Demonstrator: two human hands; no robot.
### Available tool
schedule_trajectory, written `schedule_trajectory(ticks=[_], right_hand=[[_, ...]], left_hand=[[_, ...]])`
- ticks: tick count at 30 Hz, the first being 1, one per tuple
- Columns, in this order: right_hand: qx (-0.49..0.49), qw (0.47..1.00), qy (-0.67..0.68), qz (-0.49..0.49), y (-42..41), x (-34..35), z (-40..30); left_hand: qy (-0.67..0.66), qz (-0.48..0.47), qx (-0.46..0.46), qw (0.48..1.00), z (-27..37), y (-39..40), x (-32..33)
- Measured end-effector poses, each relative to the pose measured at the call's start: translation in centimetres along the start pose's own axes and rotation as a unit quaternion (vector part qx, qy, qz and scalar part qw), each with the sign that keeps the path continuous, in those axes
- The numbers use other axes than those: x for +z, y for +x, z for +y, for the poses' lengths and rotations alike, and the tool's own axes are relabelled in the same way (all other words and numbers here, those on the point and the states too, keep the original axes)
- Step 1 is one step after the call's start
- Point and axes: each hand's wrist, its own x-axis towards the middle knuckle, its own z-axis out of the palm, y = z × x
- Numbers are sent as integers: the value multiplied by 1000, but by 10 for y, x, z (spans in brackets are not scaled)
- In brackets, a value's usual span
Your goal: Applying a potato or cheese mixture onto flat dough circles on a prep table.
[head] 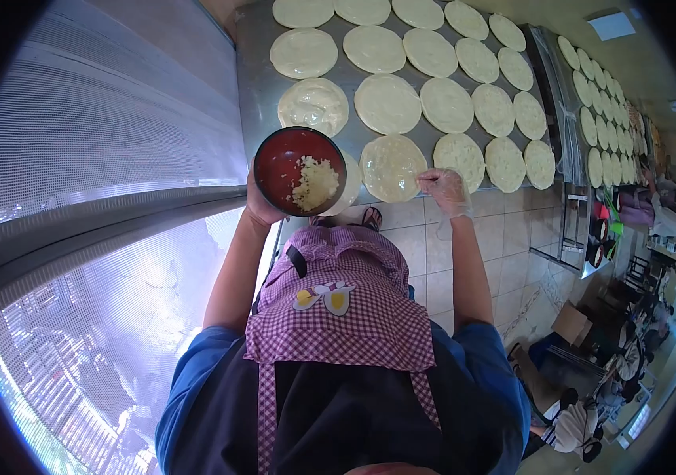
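Observation:
My left hand point(259, 202) holds a bowl point(271, 172), red inside with a dark rim, over the near left of a metal table. White crumbly filling point(316, 183) lies in it, heaped toward the right. My right hand point(446, 189), in a clear plastic glove, has its fingertips drawn together at the right edge of a flat dough round point(393, 168). Whether anything is pinched there is hidden. The bowl partly covers another dough round point(347, 189). Just beyond it lies a glossy, wrinkled round point(313, 108). Right of my gloved hand is a round with crumbs on it point(460, 160).
Rows of flat dough rounds point(387, 104) cover the metal table point(258, 113). A second table to the right bears more rounds point(592, 126). White mesh sheeting point(118, 119) hangs close on my left. Farther right, a person point(664, 208) is beside a table, and others sit lower right.

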Motion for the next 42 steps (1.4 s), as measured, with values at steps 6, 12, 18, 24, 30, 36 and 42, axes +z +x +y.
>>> schedule_trajectory(ticks=[6,12,18,24,30,36,42], right_hand=[[-117,992,-20,32,-8,9,8],[-59,997,-11,50,-3,23,-3],[-152,982,-96,56,2,24,-15],[-150,986,-66,-15,16,35,-20],[-157,985,-49,-55,29,43,-16],[-215,975,-42,-48,37,50,-18],[-115,925,275,-237,10,28,-66]], left_hand=[[15,8,4,1000,9,-3,-7],[13,-12,16,1000,10,-8,-9],[19,-16,35,999,7,-11,-17],[14,1,71,997,-12,-24,-18],[1,37,115,993,-44,-44,-14],[7,77,160,984,-77,-60,-7],[2,54,170,984,-103,-68,6]])
